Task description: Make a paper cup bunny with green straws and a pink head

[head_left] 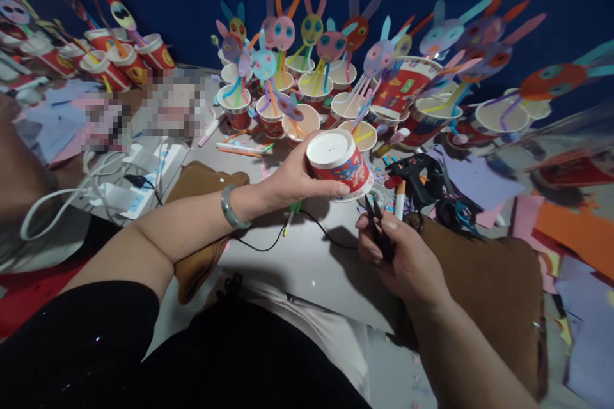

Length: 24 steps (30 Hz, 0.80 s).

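Cup (339, 162), paper, upside down, centre of table (307, 262): pinched by left hand (292, 176) round wall. Light, easily crushed; grip gently near stiff rim. Right hand (405, 255) closed round scissors (377, 223), just near of cup.

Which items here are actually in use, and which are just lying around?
In use:
- left hand, grip on an upside-down paper cup
- right hand, grip on black scissors, tips near the cup

Lying about:
- glue gun on the table
- finished rabbit cups at the back
- loose straws
- coloured paper sheets
- white cables
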Motion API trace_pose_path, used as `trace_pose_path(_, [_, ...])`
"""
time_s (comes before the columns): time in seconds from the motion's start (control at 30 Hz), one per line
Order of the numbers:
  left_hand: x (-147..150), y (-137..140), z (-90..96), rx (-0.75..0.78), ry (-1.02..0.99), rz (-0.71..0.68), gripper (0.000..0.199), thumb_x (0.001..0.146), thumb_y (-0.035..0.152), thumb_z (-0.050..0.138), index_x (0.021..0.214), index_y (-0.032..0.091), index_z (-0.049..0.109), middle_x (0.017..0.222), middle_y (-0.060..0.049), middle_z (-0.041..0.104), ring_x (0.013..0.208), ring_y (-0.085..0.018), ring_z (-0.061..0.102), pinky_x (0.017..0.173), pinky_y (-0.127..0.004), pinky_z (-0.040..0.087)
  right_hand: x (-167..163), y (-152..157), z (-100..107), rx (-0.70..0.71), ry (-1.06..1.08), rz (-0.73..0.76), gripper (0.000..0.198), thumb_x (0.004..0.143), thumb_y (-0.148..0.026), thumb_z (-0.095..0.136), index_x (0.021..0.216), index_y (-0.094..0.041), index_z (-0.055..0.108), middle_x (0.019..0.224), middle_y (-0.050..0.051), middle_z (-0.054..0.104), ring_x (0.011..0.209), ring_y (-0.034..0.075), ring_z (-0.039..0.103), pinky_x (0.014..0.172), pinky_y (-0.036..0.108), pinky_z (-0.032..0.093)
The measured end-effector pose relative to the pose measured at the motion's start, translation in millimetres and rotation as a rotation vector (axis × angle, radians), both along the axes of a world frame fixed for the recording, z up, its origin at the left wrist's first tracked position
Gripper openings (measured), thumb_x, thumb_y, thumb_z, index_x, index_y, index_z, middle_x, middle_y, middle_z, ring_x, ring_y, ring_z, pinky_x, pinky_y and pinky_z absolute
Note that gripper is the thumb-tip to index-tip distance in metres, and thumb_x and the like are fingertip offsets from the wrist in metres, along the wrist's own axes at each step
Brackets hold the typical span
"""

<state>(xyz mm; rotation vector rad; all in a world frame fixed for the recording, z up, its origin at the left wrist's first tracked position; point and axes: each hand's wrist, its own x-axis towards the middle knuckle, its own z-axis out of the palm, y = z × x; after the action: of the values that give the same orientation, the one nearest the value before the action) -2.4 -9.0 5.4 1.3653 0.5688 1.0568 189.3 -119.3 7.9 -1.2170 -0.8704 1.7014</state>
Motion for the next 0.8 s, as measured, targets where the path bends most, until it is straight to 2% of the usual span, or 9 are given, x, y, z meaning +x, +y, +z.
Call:
trace_pose_path(0.2, [-4.0, 4.7, -4.4, 0.228, 0.111, 0.022, 0.088, 0.063, 0.057, 0.088, 0.133, 0.020, 0.048, 0.125, -0.010, 0.059, 0.121, -0.028, 0.057, 0.110, -0.049, 0.043, -1.6, 1.9, 0.0, -0.010, -0.034, -0.001, 0.037, 0.085, -0.058, 0.061, 0.082, -0.021, 0.060, 0.048, -0.006, 0.040, 0.045, 0.009, 0.028, 0.044, 0.025, 0.023])
trace_pose_path(0.33, [-5.1, 4.2, -3.4, 0.335, 0.146, 0.046, 0.086, 0.066, 0.058, 0.085, 0.133, 0.019, 0.047, 0.123, -0.010, 0.058, 0.123, -0.029, 0.055, 0.113, -0.050, 0.038, -1.1, 2.2, 1.0, 0.006, -0.068, 0.006, 0.037, 0.088, -0.058, 0.058, 0.084, -0.021, 0.059, 0.049, -0.006, 0.040, 0.045, 0.010, 0.029, 0.044, 0.025, 0.024])
trace_pose_path(0.57, [-5.2, -1.4, 7.4, 0.301, 0.165, 0.081, 0.084, 0.063, 0.059, 0.086, 0.128, 0.019, 0.051, 0.120, -0.009, 0.059, 0.122, -0.029, 0.056, 0.114, -0.048, 0.037, -0.1, -0.5, 4.9, -0.005, -0.031, 0.021, 0.035, 0.090, -0.057, 0.058, 0.086, -0.022, 0.060, 0.051, -0.006, 0.039, 0.045, 0.009, 0.027, 0.043, 0.024, 0.024])
trace_pose_path(0.8, [-4.9, -2.6, 9.3, 0.278, 0.161, 0.083, 0.083, 0.064, 0.060, 0.086, 0.128, 0.019, 0.052, 0.121, -0.009, 0.060, 0.122, -0.029, 0.056, 0.114, -0.049, 0.039, 1.8, 0.8, 5.3, -0.002, -0.015, 0.039, 0.036, 0.089, -0.058, 0.060, 0.085, -0.022, 0.059, 0.050, -0.007, 0.038, 0.043, 0.008, 0.025, 0.041, 0.023, 0.024])
